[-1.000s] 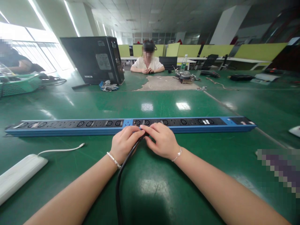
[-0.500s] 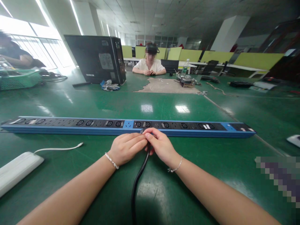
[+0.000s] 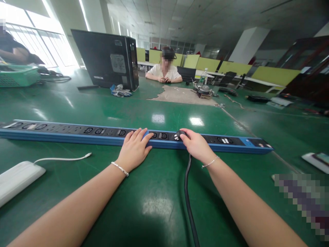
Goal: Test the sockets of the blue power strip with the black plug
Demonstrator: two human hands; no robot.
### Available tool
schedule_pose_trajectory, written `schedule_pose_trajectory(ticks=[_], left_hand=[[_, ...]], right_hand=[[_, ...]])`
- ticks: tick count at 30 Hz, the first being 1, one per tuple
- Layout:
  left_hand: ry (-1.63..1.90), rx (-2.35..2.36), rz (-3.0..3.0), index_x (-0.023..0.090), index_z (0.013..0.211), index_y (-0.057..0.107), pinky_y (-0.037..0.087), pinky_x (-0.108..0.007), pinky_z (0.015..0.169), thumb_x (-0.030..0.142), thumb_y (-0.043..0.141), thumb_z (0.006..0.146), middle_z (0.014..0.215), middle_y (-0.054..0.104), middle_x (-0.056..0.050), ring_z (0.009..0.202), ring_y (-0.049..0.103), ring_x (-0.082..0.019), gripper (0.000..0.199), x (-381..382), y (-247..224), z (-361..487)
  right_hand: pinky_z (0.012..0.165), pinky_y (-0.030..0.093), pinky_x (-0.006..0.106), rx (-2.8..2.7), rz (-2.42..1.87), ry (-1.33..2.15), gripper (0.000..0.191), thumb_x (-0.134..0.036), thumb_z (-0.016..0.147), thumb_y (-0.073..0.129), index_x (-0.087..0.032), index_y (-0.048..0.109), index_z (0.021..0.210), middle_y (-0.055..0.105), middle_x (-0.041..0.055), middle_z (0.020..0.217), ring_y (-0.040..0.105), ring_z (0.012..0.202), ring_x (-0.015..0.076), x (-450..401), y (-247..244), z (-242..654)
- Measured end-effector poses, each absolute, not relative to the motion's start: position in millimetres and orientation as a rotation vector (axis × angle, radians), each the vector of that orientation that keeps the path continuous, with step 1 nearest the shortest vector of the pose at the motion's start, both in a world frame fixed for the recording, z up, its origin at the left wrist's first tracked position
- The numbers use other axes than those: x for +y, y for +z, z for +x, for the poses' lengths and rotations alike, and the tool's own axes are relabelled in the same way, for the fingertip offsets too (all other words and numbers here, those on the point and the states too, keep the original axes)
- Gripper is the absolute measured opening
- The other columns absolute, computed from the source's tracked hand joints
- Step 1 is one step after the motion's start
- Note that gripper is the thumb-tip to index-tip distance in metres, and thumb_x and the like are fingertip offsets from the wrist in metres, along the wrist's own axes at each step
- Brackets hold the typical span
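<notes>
A long blue and black power strip [image 3: 164, 143] with several sockets lies across the green table. My left hand [image 3: 134, 148] rests on its middle with the fingers spread, covering part of the blue socket. Between the fingers and thumb of my right hand [image 3: 196, 144] is a black power plug [image 3: 178, 135], held over the strip right of the middle. The metal prongs face left, toward me. From the plug a thick black cable [image 3: 188, 192] hangs down to the near edge of view.
A white power strip [image 3: 20, 180] with a white cable lies at the left. Farther back stand a black computer case [image 3: 108, 61], gloves [image 3: 120, 91] and a green basket [image 3: 19, 75]. A person [image 3: 165, 70] sits across the table; another is at far left. A phone-like object [image 3: 317, 161] lies right.
My hands have come apart. The left one now lies spread on the power strip, while my right hand has carried the plug rightward and over the strip, the cable following.
</notes>
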State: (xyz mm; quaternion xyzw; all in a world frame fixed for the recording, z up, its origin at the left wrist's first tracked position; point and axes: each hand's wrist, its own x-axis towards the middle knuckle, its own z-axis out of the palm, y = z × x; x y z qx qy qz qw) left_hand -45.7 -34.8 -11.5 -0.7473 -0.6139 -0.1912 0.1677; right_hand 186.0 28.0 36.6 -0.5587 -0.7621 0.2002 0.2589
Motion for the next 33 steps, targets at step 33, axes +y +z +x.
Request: schedule_pose_trajectory(ticks=[33], left_hand=[[-0.628, -1.704, -2.153, 0.025, 0.129, 0.048, 0.032, -0.045, 0.105, 0.025, 0.049, 0.083, 0.138, 0.049, -0.009, 0.127, 0.043, -0.027, 0.046, -35.2, -12.5, -48.8]], right_hand=[[0.09, 0.044, 0.032, -2.283, -1.832, 0.133, 0.037, -0.031, 0.086, 0.044, -0.017, 0.066, 0.112, 0.068, 0.012, 0.106, 0.062, 0.103, 0.0236, 27.6, 65.0, 139.8]])
